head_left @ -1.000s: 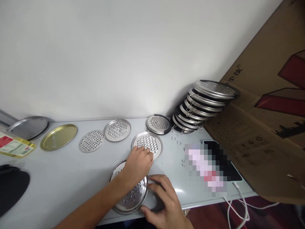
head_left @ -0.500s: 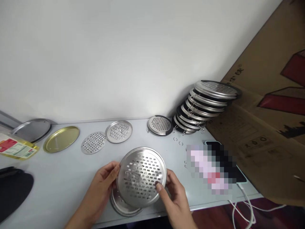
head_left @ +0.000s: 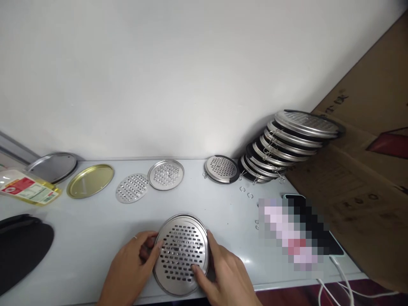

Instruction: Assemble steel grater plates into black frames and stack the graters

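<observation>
A round metal grater plate (head_left: 181,250) with rows of slots lies at the table's front edge, on top of a second round metal piece whose rim barely shows beneath it. At its left rim is my left hand (head_left: 130,263), thumb on top and fingers curled round the side. My right hand (head_left: 225,270) grips the right rim, its thumb pressing on the slotted face. Farther back lie a loose slotted disc (head_left: 132,188), a rimmed grater disc (head_left: 166,174) and a gold-coloured round lid (head_left: 90,181).
Against the cardboard box (head_left: 366,187) leans a tall stack of graters (head_left: 287,148), beside a single black-edged grater (head_left: 222,169). Small wire rings (head_left: 250,196), a phone (head_left: 315,229) and white cables lie at right. At left are a printed pouch (head_left: 30,187) and a black piece (head_left: 24,250).
Both hands have brought the grater plate down and slightly left, onto the round piece that showed below it. The view has shifted a little, so the background sits farther right.
</observation>
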A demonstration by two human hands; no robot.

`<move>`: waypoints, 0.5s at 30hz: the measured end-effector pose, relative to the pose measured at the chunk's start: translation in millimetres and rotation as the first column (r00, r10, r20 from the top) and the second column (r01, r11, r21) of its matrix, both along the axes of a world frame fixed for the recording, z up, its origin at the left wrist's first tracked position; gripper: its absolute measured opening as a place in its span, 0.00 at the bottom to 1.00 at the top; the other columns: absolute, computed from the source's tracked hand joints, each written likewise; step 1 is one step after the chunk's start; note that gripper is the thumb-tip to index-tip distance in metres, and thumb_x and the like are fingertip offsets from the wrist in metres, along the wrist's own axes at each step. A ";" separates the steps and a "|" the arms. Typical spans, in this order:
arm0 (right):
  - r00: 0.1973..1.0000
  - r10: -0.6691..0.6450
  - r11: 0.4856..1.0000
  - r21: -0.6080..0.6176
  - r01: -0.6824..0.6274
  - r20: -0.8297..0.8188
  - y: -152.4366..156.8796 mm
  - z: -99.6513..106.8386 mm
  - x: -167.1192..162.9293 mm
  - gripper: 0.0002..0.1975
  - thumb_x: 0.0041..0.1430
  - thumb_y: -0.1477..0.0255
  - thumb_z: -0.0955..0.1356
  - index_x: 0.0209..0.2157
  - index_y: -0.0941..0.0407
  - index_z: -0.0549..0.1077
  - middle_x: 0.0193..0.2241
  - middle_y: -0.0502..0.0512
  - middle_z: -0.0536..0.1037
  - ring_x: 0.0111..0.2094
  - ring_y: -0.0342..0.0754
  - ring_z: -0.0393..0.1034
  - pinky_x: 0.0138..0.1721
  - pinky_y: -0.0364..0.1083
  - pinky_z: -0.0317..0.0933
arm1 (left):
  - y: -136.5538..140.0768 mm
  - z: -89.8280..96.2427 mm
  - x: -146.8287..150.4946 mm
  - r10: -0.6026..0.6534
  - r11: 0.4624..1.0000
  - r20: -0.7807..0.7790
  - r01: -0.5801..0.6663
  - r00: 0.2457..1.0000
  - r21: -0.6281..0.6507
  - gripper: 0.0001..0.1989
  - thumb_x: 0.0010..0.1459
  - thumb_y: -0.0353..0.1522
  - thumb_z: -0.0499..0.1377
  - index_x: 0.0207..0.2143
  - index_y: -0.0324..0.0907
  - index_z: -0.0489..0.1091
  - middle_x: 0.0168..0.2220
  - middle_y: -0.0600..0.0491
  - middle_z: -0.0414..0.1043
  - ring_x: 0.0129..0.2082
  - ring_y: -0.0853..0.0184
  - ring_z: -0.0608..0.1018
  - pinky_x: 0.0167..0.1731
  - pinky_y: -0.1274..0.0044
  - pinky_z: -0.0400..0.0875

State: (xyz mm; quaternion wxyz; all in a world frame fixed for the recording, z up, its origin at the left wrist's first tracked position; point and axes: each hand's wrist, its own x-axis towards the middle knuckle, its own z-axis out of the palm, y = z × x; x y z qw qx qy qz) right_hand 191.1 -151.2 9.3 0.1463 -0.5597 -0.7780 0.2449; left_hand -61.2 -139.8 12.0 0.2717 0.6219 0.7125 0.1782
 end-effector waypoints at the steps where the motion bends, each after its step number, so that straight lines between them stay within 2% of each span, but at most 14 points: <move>1: 1.000 -0.005 1.000 -0.002 0.005 -0.002 1.2 -0.2 -0.1 0.35 0.60 0.67 0.66 0.65 0.61 0.52 0.46 0.69 0.79 0.44 0.63 0.78 0.41 0.56 0.73 | 1.7 0.4 1.5 -0.005 1.000 -0.015 0.005 1.000 0.003 0.17 0.61 0.47 0.54 0.44 0.46 0.72 0.35 0.53 0.78 0.30 0.61 0.79 0.34 0.70 0.73; 3: 0.999 -0.032 0.999 0.013 0.032 -0.014 3.4 -1.4 0.2 0.33 0.60 0.66 0.66 0.64 0.58 0.55 0.48 0.67 0.78 0.45 0.62 0.77 0.42 0.55 0.73 | 5.5 1.3 5.0 -0.007 1.000 -0.030 0.008 1.000 0.008 0.17 0.62 0.46 0.53 0.43 0.46 0.71 0.37 0.52 0.78 0.32 0.61 0.79 0.36 0.69 0.73; 6: 0.992 -0.099 0.991 0.084 0.106 -0.080 5.0 -7.7 0.5 0.28 0.60 0.65 0.67 0.60 0.55 0.59 0.46 0.63 0.77 0.42 0.59 0.78 0.38 0.52 0.73 | 11.2 2.0 11.3 0.011 1.000 -0.025 -0.011 1.000 -0.015 0.16 0.62 0.46 0.53 0.43 0.46 0.70 0.37 0.52 0.77 0.33 0.60 0.78 0.36 0.67 0.72; 8: 0.974 -0.157 0.979 0.106 0.175 -0.161 5.1 -12.7 0.0 0.27 0.59 0.64 0.67 0.59 0.54 0.59 0.45 0.61 0.77 0.40 0.58 0.78 0.38 0.51 0.72 | 13.9 1.3 15.6 0.037 0.998 0.052 -0.034 0.998 -0.045 0.17 0.62 0.47 0.53 0.44 0.46 0.68 0.36 0.52 0.76 0.34 0.59 0.78 0.37 0.67 0.72; 10: 0.940 -0.232 0.967 0.045 0.251 -0.251 6.1 -14.9 -0.8 0.24 0.59 0.63 0.67 0.55 0.53 0.62 0.42 0.59 0.77 0.39 0.57 0.77 0.37 0.51 0.71 | 14.8 -0.4 20.0 0.061 0.997 0.233 -0.049 0.970 -0.058 0.17 0.63 0.48 0.52 0.44 0.46 0.66 0.37 0.51 0.76 0.36 0.60 0.79 0.38 0.68 0.72; 12: 0.882 -0.317 0.948 -0.080 0.309 -0.348 9.0 -13.2 -1.5 0.19 0.59 0.62 0.67 0.50 0.53 0.65 0.38 0.56 0.78 0.35 0.54 0.76 0.36 0.49 0.69 | 14.0 -2.8 24.6 0.073 0.997 0.443 -0.061 0.893 -0.040 0.16 0.64 0.47 0.52 0.43 0.45 0.64 0.39 0.51 0.76 0.38 0.61 0.79 0.40 0.70 0.73; 15: 0.743 -0.397 0.917 -0.258 0.304 -0.538 15.8 -5.8 -2.8 0.19 0.61 0.60 0.67 0.50 0.54 0.66 0.36 0.56 0.77 0.35 0.52 0.74 0.40 0.47 0.68 | 11.3 -6.5 32.2 0.067 0.996 0.603 -0.084 0.795 0.001 0.15 0.65 0.46 0.53 0.43 0.45 0.63 0.41 0.51 0.75 0.40 0.63 0.78 0.41 0.72 0.73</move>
